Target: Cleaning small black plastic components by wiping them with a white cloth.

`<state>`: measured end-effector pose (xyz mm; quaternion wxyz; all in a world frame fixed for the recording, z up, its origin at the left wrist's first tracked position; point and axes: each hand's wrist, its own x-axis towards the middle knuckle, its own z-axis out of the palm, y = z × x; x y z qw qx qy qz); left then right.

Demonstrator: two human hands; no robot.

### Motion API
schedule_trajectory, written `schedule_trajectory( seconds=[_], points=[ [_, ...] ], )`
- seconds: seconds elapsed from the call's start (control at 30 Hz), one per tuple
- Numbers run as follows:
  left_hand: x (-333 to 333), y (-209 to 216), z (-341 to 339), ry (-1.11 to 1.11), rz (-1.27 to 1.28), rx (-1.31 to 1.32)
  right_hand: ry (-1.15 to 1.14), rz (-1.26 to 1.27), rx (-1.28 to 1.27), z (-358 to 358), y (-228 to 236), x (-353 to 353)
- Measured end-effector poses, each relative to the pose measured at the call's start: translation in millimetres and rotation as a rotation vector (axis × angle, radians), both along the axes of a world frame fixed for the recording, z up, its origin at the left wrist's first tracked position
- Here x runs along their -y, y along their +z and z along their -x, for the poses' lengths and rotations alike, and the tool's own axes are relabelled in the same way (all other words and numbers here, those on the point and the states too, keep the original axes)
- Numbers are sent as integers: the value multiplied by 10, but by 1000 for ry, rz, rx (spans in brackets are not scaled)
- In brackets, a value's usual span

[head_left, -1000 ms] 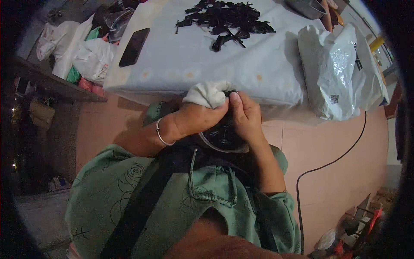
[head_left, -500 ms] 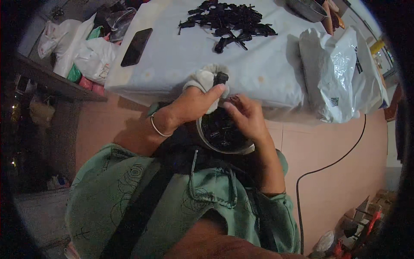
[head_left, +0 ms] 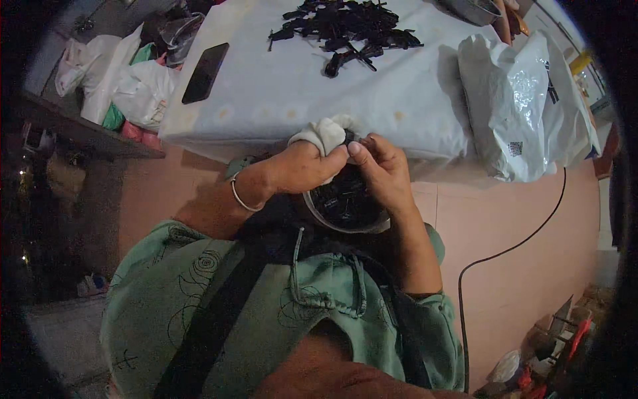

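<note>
Over a bowl [head_left: 318, 215], left hand [head_left: 302, 166] and right hand [head_left: 387, 174] are being angled together. Between fingertips, a black piece [head_left: 349, 136] is being pinched.

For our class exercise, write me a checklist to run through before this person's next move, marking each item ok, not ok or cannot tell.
1. White cloth held in the left hand: ok.
2. Small black piece fully visible: not ok, partly hidden by cloth and fingers.
3. Right hand gripping that piece: cannot tell; its fingers are close by, but the contact is unclear.
4. Bowl open upward below the hands: ok, dark pieces inside.
5. Phone clear of both hands: ok, lying on the table to the left.
</note>
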<state>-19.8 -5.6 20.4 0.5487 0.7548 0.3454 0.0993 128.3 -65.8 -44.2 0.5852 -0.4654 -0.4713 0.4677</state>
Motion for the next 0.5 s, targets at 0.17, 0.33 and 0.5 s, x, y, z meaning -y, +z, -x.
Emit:
schedule_trajectory(
  seconds=[0.17, 0.33, 0.5],
  points=[
    [20, -186, -34, 40, -371, 245, -36, -89, 393, 14, 69, 18],
    [76, -201, -28, -57, -675, 109, -105, -158, 436, 86, -60, -15],
    [19, -348, -8, -132, -827, 184, -148, -193, 257, 229, -241, -22]
  ],
)
